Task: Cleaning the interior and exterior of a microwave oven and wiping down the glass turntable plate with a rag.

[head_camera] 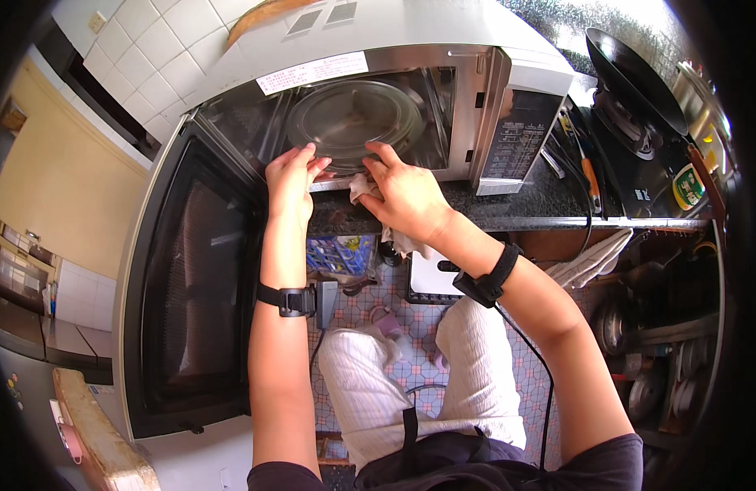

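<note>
A microwave oven (414,30) stands on the dark counter with its door (200,276) swung out to the left. Inside lies a round glass turntable plate (356,116). My left hand (295,175) is at the plate's near left edge, fingers spread apart around the rim; whether it grips the glass is hard to tell. My right hand (402,190) holds a crumpled pale cloth (362,187), which hangs over the counter edge. Its thumb lies on the cloth, and its forefinger reaches to the plate's near right edge.
To the right are an orange-handled tool (589,178), a black wok (635,80) on a stove and a green-labelled jar (688,187). Below the counter are a blue basket (338,255), a white-topped stool (433,276) and shelves with pans. A black cable runs from my right wrist strap.
</note>
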Motion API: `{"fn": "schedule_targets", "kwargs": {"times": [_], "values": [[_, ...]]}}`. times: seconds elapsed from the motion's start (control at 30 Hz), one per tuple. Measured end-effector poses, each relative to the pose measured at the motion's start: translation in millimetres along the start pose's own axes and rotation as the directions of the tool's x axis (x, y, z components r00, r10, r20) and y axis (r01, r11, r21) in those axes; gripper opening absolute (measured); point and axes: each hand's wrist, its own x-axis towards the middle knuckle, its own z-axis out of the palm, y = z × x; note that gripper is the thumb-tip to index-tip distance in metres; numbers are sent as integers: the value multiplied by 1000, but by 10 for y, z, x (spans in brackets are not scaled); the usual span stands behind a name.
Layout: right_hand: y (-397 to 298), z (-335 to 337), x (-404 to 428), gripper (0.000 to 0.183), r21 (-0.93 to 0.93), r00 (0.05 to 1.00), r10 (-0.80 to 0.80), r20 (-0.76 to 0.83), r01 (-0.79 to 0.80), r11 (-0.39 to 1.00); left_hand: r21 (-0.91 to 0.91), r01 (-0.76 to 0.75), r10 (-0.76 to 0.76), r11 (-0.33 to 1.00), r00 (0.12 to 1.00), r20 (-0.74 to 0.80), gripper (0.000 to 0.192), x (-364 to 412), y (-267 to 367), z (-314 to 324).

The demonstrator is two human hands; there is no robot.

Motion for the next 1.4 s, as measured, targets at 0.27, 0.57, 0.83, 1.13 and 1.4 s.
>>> {"fn": "schedule_targets", "kwargs": {"times": [0.27,0.57,0.83,1.13,1.4], "values": [[35,-90,56,53,-26,995,77,60,-76,997,58,19,-21,998,999,49,9,140,77,38],[49,-70,-26,62,-19,994,63,93,-61,998,230,-24,12,973,998,55,10,175,70,-26],[125,23,-113,64,-11,1000,-1,13,1,1000,289,-128,138,949,990,-15,13,83,0,138],[98,-31,-127,65,-5,996,25,82,-25,1000,412,-97,123,906,992,-38,47,181,-50,171],[170,-116,-95,55,88,994,-48,94,40,995,371,-128,162,920,985,-61,66,162,-35,129]]}}
